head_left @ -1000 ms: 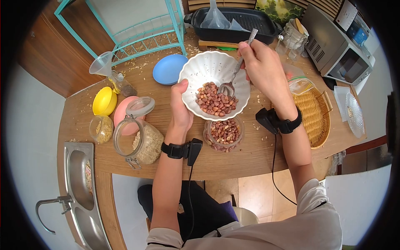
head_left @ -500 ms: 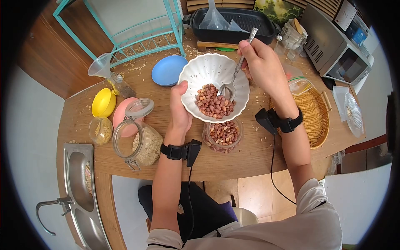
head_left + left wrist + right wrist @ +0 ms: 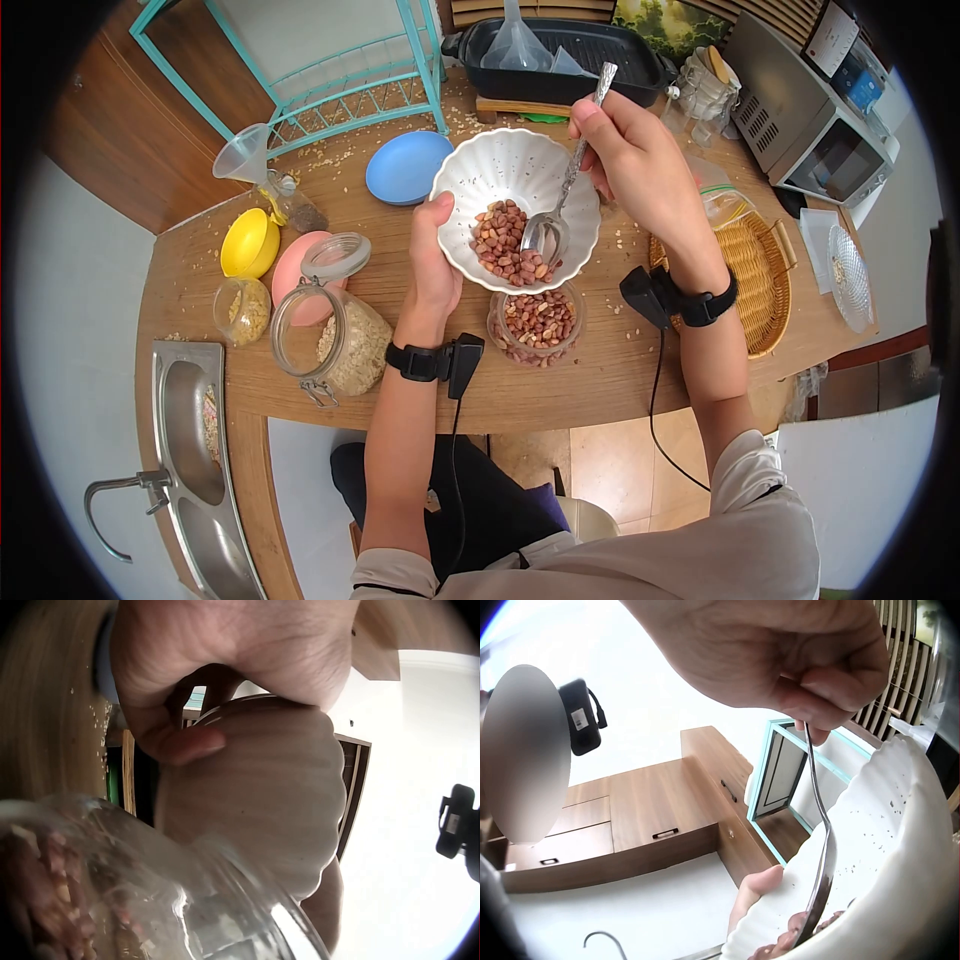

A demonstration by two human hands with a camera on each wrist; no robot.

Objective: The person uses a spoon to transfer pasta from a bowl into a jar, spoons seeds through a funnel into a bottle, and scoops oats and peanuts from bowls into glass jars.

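My left hand (image 3: pixel 436 255) grips the left side of a white fluted bowl (image 3: pixel 478 165), thumb on the rim and fingers beneath it, as the left wrist view shows. The bowl tilts toward me, with reddish peanuts (image 3: pixel 503 240) gathered in its near part and dark specks on its inner wall. Between thumb and fingers, my right hand (image 3: pixel 645 175) pinches the handle of a metal spoon (image 3: pixel 575 165). Its head sits against the peanuts inside the bowl. Right below the bowl's near rim stands a glass jar (image 3: pixel 535 352) holding more peanuts.
At left are a clip-lid jar of oats (image 3: pixel 355 350), a pink plate (image 3: pixel 290 312), a yellow bowl (image 3: pixel 250 245) and a small glass cup (image 3: pixel 243 312). A blue plate (image 3: pixel 408 168) lies behind. Rightward sit a wicker basket (image 3: pixel 750 290) and a microwave (image 3: pixel 815 115). Loose flakes dot the table.
The spoon's head has shifted toward me and lower within the bowl, and the peanuts there look fewer. My right wrist has moved slightly right; the left hand keeps its hold.
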